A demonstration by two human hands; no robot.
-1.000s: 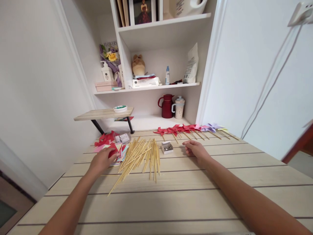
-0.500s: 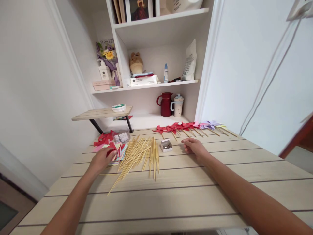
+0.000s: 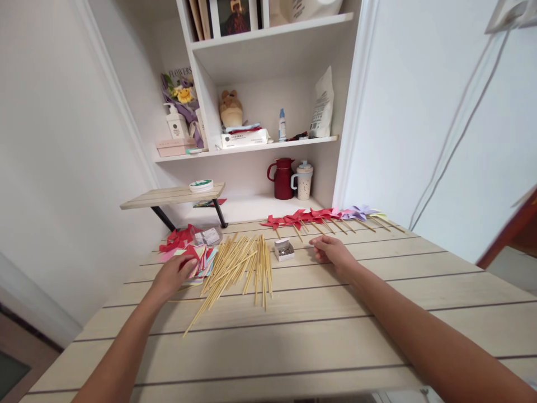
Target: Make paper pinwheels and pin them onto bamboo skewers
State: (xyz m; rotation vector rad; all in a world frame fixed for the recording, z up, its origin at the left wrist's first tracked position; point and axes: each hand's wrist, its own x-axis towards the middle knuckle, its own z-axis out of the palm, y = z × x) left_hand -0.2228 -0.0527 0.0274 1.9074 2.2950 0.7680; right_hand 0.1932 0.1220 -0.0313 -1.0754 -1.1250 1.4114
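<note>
My left hand (image 3: 172, 274) is over a fanned pile of coloured paper pieces (image 3: 205, 262), its thumb and fingers closed on a red paper piece (image 3: 191, 252). To the right of that pile lies a loose heap of thin wooden sticks (image 3: 237, 260). A small open white box (image 3: 285, 251) with tiny metal pieces inside stands beside the sticks. Just right of the box, my right hand (image 3: 331, 250) rests near the table, fingers curled and pinched together; whatever they hold is too small to make out.
A row of paper pinwheels (image 3: 310, 217) on sticks, red through lilac, runs along the table's back edge. Behind the paper pile sit red paper shapes (image 3: 178, 239) and a clear plastic box (image 3: 207, 236). A small raised stand (image 3: 168, 196) and a dark red jug (image 3: 284, 179) are farther back.
The whole view has shifted very slightly. Both hands stay in about the same places, and the things on the table have not visibly moved.
</note>
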